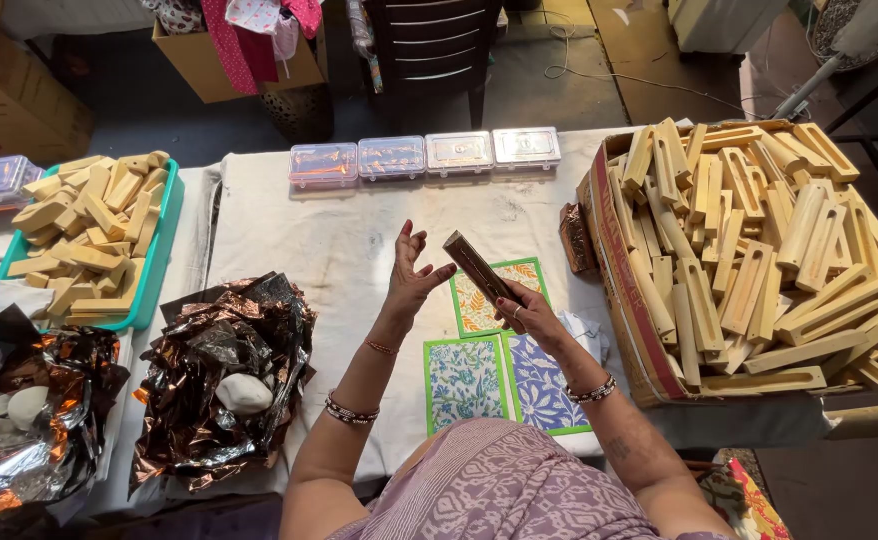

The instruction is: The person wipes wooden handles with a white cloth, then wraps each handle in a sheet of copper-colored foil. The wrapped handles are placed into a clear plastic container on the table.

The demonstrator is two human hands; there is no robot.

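Dark foil-wrapped wooden bar [480,272], long and narrow, is sitting tilted in the air above the white cloth-covered table [339,240], over the printed cards. The right hand [527,312] is gripping its lower end, fingers curled shut around it, thumb on top. The left hand [411,278] is hovering just beside the upper end, fingers spread wide, palm facing the bar, holding nothing and not quite touching.

Handling, my read: it's looking stiff and light, a solid block that won't flex. The foil skin is probably slick and thin, likely tearing or creasing at the corners, so pinching across the long flat faces near one end is looking safer than squeezing the edges. One hand is carrying it fine.

Surroundings, big to small:
- The table is running the full width, cloth wrinkled and a bit stained.
- Large open cardboard box [614,260] at right, sitting heaped with pale slotted wooden bars [759,260].
- Teal plastic tray [154,270] at left, piled with shorter plain wooden blocks [89,235].
- Two crumpled heaps of copper-brown metallic foil [224,370], each holding a white rounded lump [244,392].
- Block-printed cards with green borders [467,382] are lying under the hands, one orange, two blue.
- Four clear plastic cases [424,155] are lined up at the far edge.
- A small foil-wrapped piece [576,238] is resting against the box.

Room: concrete floor, dark chair [429,50], cartons and cloth beyond the table.
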